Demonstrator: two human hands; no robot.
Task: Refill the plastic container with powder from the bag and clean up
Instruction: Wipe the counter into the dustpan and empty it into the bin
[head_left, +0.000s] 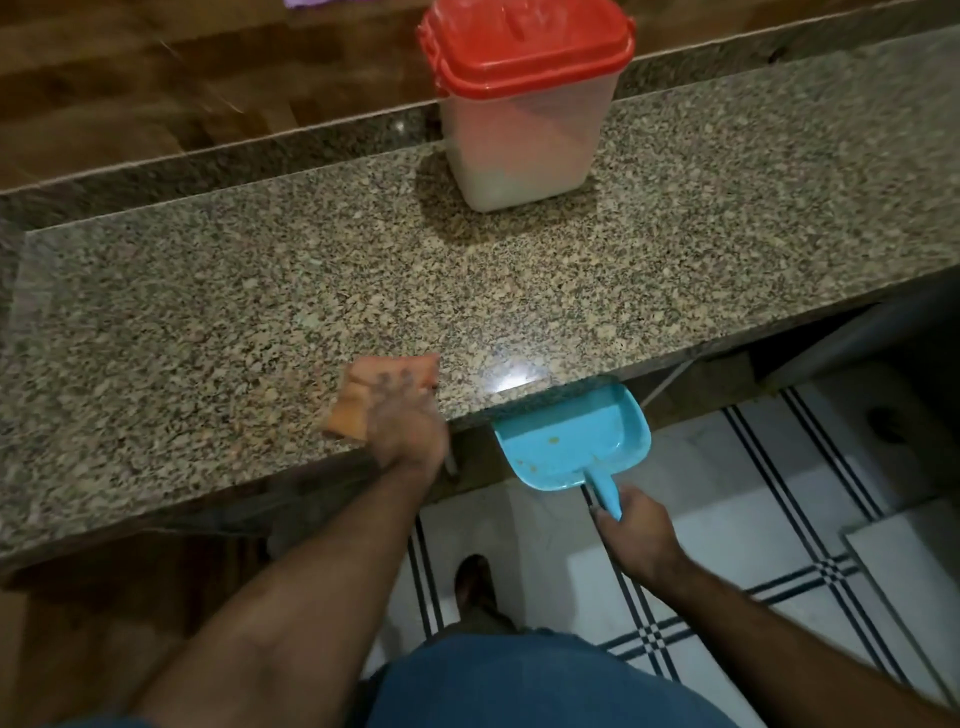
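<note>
A clear plastic container (519, 140) with a red lid (527, 47) stands shut at the back of the granite counter (260, 291), with white powder in its lower part. My left hand (402, 421) presses an orange cloth (363, 395) flat on the counter near its front edge. My right hand (636, 530) grips the handle of a blue dustpan (571, 441), held just below the counter's front edge, to the right of the cloth. A few small crumbs lie in the pan. No bag is in view.
A raised granite ledge (208, 161) runs behind the counter, with a wooden surface (130, 78) beyond it. Below lies white tiled floor with dark stripes (753, 493). My foot (475, 582) and blue-clad knee (519, 680) are under the counter edge.
</note>
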